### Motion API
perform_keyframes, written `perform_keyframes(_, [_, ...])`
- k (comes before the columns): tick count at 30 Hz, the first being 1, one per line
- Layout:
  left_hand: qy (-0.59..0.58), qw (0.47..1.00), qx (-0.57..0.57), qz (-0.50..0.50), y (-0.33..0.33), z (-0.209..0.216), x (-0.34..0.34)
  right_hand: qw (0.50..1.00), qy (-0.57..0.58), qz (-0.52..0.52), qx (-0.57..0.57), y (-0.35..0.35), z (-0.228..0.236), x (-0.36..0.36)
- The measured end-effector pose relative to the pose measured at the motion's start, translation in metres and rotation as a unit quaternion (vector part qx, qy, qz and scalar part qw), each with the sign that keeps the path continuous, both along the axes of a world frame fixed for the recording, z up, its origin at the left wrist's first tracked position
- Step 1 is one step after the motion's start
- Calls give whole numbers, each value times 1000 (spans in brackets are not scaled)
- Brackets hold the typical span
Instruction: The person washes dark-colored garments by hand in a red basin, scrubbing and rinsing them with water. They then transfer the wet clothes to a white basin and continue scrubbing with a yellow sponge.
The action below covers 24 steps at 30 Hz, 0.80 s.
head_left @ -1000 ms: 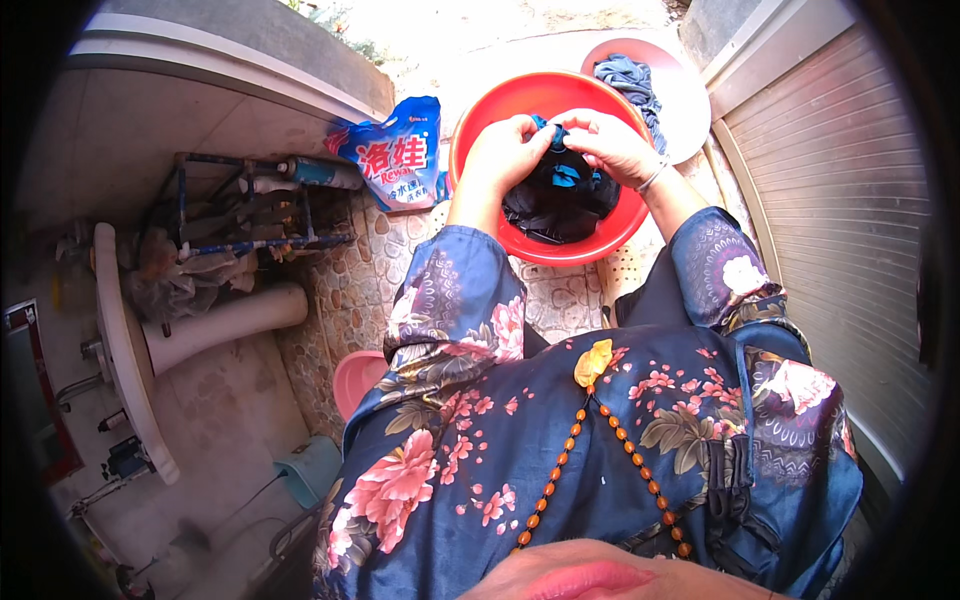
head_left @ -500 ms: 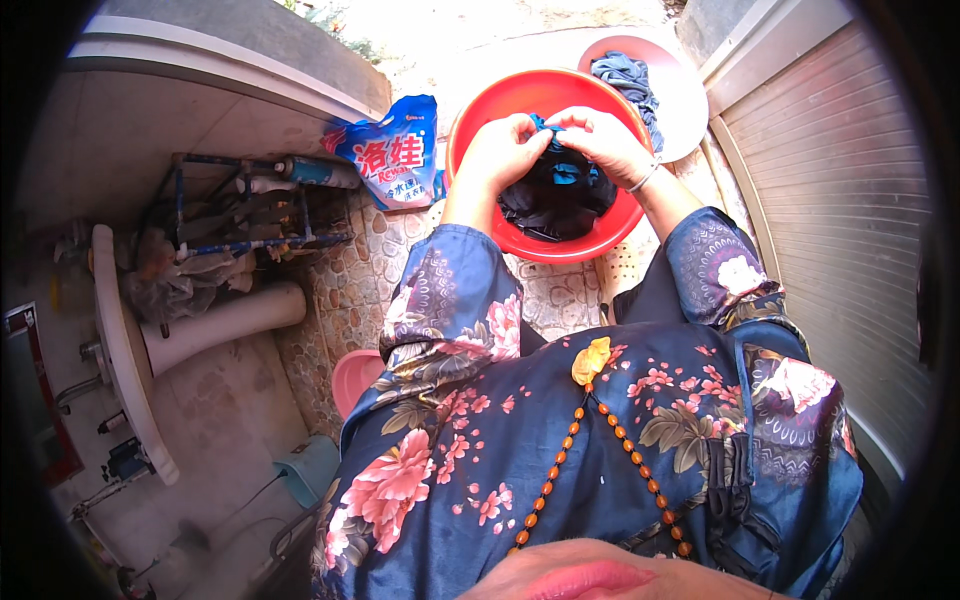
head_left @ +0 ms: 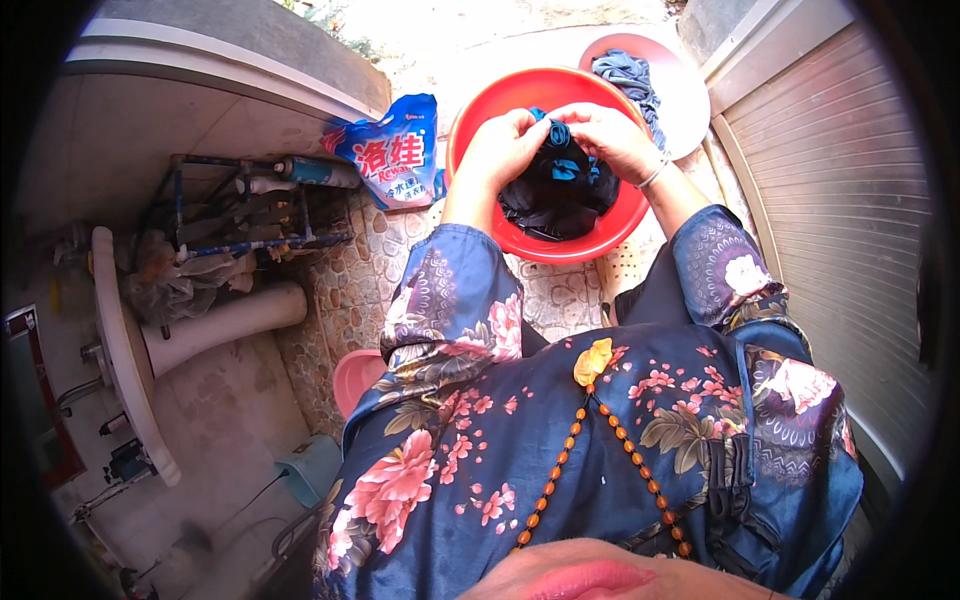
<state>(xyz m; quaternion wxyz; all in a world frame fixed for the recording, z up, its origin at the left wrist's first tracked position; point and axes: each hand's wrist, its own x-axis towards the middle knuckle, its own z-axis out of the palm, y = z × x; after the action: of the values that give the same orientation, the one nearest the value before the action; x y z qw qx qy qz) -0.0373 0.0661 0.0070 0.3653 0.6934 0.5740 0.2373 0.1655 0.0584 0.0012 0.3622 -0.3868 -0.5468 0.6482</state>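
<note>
A red plastic basin (head_left: 480, 215) stands on the floor in front of me. Dark wet-looking cloth (head_left: 550, 210) fills its bottom, black with bright blue patches. Over the basin, my left hand (head_left: 508, 148) pinches a bunched part of this cloth. My right hand (head_left: 612, 138) grips the same bunch from the other side, its fingertips close to the left ones. Between the hands the blue part of the cloth is gathered in a twisted fold. The exact garment cannot be made out.
Behind the basin to the right, a pale pink basin (head_left: 690, 110) holds blue-grey cloth (head_left: 630, 78). A blue detergent bag (head_left: 395, 160) stands left of the red basin. Further left are a pipe-frame rack (head_left: 250, 243) and a white pedestal sink (head_left: 125, 350). A ribbed panel (head_left: 830, 170) borders the right.
My right hand has shifted slightly right and turned. More of the blue cloth now shows bunched between my hands. The left hand has barely moved.
</note>
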Motion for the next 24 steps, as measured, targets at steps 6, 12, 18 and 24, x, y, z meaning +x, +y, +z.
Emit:
perform_keyframes(6, [-18, 1000, -15, 15, -2, -11, -6, 965, 192, -78, -161, -1, 13, -5])
perform_keyframes(12, [70, 990, -81, -89, -1, 3, -1, 929, 315, -66, -182, 10, 0, 13])
perform_keyframes(18, [28, 998, -24, -58, -4, 4, 1, 932, 308, -85, -170, 14, -15, 15])
perform_keyframes(24, [1, 998, 35, -49, -8, 8, 0, 959, 245, -36, -139, 19, -27, 15])
